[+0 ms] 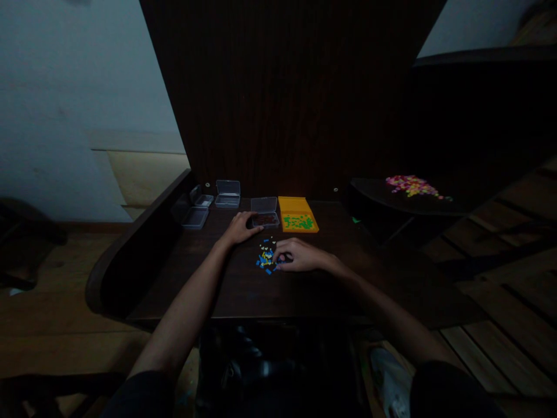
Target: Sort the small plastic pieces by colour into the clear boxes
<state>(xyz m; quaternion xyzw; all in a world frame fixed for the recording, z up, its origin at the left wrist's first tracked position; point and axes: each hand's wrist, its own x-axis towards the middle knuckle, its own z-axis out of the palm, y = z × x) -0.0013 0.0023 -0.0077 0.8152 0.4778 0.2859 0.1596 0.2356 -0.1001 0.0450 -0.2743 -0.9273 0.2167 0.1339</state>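
Note:
A loose pile of small blue, yellow and white pieces (265, 259) lies on the dark desk. My right hand (298, 255) is over the pile's right side, its fingers bent down and pinched together among the pieces; what they hold, if anything, is too small to make out. My left hand (241, 229) rests at the near left corner of a clear plastic box (264, 204), thumb and fingers apart around that corner. Dark reddish bits (266, 219) lie inside this box, and its lid is up. Beside it stands an open yellow box (296, 204) with green pieces (298, 222) in it.
Several more clear boxes (228, 194) stand open at the desk's back left, near the raised side panel (143, 232). On a rounded shelf (369, 194) at right lies a heap of pink and yellow pieces (411, 185). A tall dark panel (287, 98) closes the back.

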